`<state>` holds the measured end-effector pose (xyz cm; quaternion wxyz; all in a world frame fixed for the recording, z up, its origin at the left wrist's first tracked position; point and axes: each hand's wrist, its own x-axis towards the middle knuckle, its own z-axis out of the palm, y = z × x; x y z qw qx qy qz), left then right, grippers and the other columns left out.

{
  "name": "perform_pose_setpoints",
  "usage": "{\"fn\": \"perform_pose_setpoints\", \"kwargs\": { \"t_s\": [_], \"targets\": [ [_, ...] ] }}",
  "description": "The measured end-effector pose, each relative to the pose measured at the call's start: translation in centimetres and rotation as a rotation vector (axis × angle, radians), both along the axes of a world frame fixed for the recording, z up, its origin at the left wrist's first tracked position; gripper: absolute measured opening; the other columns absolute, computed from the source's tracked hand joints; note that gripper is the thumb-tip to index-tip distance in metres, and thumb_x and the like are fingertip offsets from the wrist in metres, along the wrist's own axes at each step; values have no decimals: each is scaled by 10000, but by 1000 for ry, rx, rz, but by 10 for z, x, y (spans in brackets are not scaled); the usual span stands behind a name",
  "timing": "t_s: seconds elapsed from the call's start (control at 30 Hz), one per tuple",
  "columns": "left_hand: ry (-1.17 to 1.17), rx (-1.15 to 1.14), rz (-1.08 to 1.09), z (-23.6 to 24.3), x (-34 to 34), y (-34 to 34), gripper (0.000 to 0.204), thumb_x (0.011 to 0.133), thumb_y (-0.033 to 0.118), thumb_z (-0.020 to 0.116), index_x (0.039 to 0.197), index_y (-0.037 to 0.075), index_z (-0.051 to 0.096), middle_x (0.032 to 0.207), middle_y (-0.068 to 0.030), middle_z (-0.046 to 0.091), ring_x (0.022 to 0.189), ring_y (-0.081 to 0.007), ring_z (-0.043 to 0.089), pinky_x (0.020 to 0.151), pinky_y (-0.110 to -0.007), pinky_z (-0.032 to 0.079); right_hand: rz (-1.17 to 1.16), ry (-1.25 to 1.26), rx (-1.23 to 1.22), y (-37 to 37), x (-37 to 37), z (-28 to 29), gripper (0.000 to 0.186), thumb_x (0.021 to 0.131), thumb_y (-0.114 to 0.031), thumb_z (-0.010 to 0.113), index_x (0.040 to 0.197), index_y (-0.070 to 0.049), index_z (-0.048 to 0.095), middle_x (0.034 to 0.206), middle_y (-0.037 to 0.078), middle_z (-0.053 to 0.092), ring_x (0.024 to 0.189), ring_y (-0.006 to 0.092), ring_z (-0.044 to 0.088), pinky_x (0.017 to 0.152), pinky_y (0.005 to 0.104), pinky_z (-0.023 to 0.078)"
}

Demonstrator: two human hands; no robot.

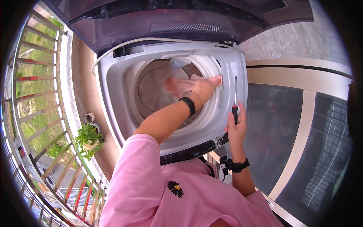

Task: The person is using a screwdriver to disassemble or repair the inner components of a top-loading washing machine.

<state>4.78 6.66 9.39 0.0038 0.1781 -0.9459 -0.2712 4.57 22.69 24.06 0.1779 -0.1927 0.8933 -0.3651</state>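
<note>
A top-loading washing machine (pixel 115 81) stands open below me, with its dark lid (pixel 174 17) raised. My left hand (pixel 206 86) reaches over the right side of the drum (pixel 151 89), its fingers closed on a pale pink cloth (pixel 181 85) that hangs into the drum. A small pale blue piece (pixel 176 64) sits near the drum's back. My right hand (pixel 236 123) grips a screwdriver (pixel 235 111) with a black and red handle, its shaft pointing away from me along the machine's right rim.
A metal railing (pixel 38 94) runs down the left side, with greenery beyond. A potted plant (pixel 87 142) stands on the tiled ledge beside the machine. A white hose (pixel 151 39) crosses behind the tub. Dark glass panels in pale frames (pixel 308 132) are at the right.
</note>
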Motion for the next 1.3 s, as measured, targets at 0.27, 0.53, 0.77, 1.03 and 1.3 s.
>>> {"fn": "perform_pose_setpoints", "kwargs": {
  "t_s": [0.27,0.53,0.77,1.03,1.3],
  "targets": [
    [-25,110,0,6,19,12,485,899,117,528,1359,252,452,903,-60,727,802,-225,723,643,-366,535,-55,-141,-167,6,-21,-31,97,898,-24,623,963,-19,551,719,12,566,595,84,557,521,235,445],
    [5,205,-230,-22,31,46,289,924,186,512,1194,193,616,971,-95,717,862,-274,709,719,-400,549,-27,-85,-197,20,-15,-42,129,923,-52,623,1020,-10,549,748,14,571,595,73,538,520,212,431],
    [241,943,158,7,30,-3,328,986,267,454,1165,66,643,1057,-200,678,1000,-407,636,893,-440,485,45,-234,-27,25,10,-22,354,934,-44,603,1254,23,466,784,32,545,568,81,520,508,235,451],
    [433,672,226,9,-19,-22,404,988,330,462,1303,105,576,1110,-243,650,1015,-419,613,898,-451,474,-103,-624,138,1,7,-13,248,940,-138,608,1125,16,546,750,55,584,541,148,601,452,273,491],
    [414,585,61,10,-4,-32,287,974,282,456,1150,166,651,1114,-181,652,961,-381,642,837,-483,504,-127,-768,77,-17,-10,-27,191,953,-195,597,978,-11,550,726,49,575,528,166,593,461,287,484]
  ]
}}
